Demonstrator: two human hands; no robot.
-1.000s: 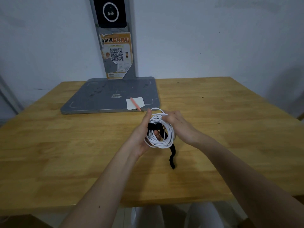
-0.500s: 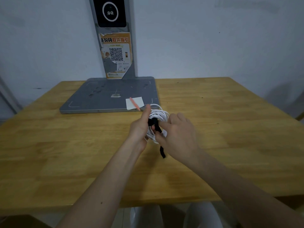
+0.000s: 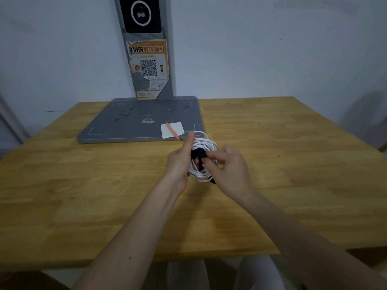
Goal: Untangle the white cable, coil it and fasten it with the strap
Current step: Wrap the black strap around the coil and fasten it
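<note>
Both hands meet above the wooden tabletop [image 3: 293, 164], where we see the coiled white cable [image 3: 204, 146] held near the front edge of the grey stand base [image 3: 138, 122]. Our left hand [image 3: 179, 162] grips the coil's left side, thumb pointing up and away. Our right hand [image 3: 228, 168] pinches the black strap [image 3: 198, 153] wrapped across the coil. Fingers hide the coil's middle and most of the strap; its end peeks out below. We cannot tell the coil's tilt. A white card [image 3: 172, 130] carries a pink stick [image 3: 172, 130].
</note>
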